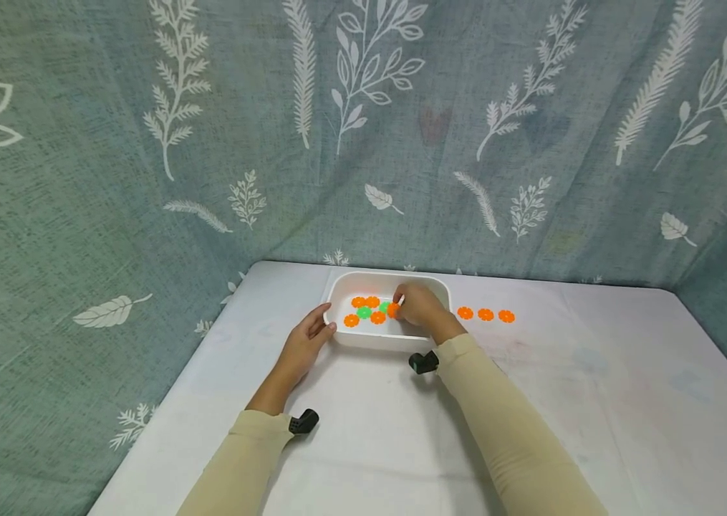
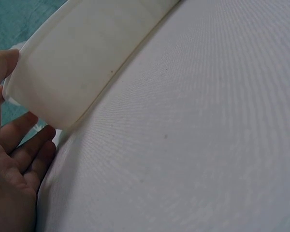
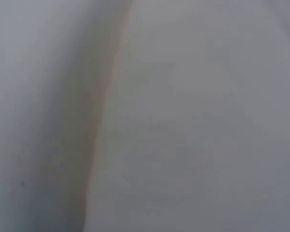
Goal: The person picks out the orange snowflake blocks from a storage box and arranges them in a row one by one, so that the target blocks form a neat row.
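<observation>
A white plastic tray (image 1: 376, 342) stands near the back of the table. My left hand (image 1: 301, 347) holds its front left corner, thumb at the rim; in the left wrist view the lower fingers lie loosely beside the end wall. My right hand (image 1: 421, 307) reaches into the tray's right half, fingers bent down, and pinches an orange scalloped disc (image 1: 393, 310); the fingertips are partly hidden. Left of it in the tray lie several more orange discs (image 1: 352, 320) and green discs (image 1: 364, 313). The right wrist view shows only the tray's blurred outer wall (image 3: 183, 121).
Three orange discs (image 1: 485, 314) lie in a row on the white cloth (image 1: 363, 444) right of the tray. A green leaf-patterned curtain (image 1: 337, 215) hangs behind the table. A black wrist camera (image 1: 304, 422) sits on each sleeve.
</observation>
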The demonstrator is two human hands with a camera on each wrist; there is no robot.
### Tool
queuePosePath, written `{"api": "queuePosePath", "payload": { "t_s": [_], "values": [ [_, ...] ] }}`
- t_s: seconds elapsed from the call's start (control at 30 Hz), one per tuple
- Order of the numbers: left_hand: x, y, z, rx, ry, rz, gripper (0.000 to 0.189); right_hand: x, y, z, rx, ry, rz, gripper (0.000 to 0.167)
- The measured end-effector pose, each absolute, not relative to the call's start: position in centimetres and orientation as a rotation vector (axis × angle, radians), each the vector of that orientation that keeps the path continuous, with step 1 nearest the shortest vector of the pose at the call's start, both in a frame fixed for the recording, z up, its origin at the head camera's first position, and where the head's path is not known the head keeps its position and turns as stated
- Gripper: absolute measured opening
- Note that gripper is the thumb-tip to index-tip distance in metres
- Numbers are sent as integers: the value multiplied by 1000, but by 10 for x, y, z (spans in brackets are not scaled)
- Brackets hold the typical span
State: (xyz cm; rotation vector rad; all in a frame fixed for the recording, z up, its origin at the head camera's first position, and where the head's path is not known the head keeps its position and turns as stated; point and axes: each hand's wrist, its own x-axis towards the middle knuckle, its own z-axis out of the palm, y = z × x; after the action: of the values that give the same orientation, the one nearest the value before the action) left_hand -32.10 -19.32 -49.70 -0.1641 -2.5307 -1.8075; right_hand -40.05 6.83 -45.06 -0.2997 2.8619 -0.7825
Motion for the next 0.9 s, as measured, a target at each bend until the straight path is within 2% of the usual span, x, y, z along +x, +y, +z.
{"api": "queuePosePath", "payload": {
  "t_s": [0.27, 0.6, 0.9],
  "values": [
    [-320, -191, -495, -180, -2535, -1811, 52, -400, 84, -439, -394, 2813, -863, 16],
    [-323, -195, -500, -151, -2550, -1792, 54, -388, 107, -416, -333, 2714, -1058, 18],
    [-326, -192, -501, -176, -2552, -1808, 55, -383, 146, -410, -267, 2694, -1152, 17]
  ]
}}
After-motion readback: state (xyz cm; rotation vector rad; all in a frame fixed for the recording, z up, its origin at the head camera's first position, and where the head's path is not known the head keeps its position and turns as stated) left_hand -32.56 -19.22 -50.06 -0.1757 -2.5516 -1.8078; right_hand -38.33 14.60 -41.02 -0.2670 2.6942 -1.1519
